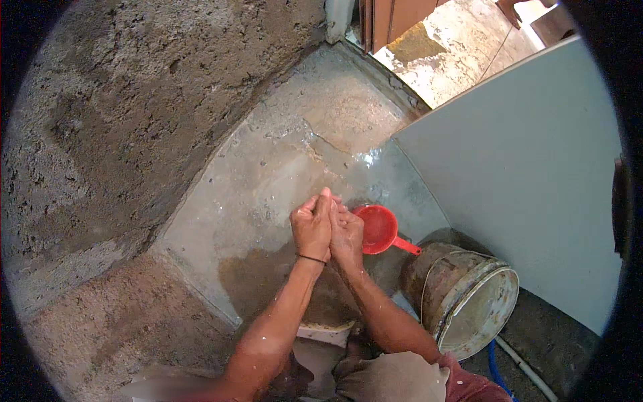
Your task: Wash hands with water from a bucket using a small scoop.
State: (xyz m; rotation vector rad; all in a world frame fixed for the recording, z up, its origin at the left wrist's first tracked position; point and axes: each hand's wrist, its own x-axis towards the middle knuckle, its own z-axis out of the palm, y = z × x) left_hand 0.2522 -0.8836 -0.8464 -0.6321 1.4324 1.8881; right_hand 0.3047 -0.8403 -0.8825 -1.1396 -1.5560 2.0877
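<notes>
Head cam shows bare left hand and right hand clenched together, round red plastic dipper at 3 o'clock, probably for easy reach.

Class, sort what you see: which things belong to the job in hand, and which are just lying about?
Likely in the job:
Left hand and right hand, pressed together
Red, round plastic dipper
Stained, cylindrical bucket with wire handle

Probably just lying about:
Thin blue hose
Straight, pale pipe
</notes>
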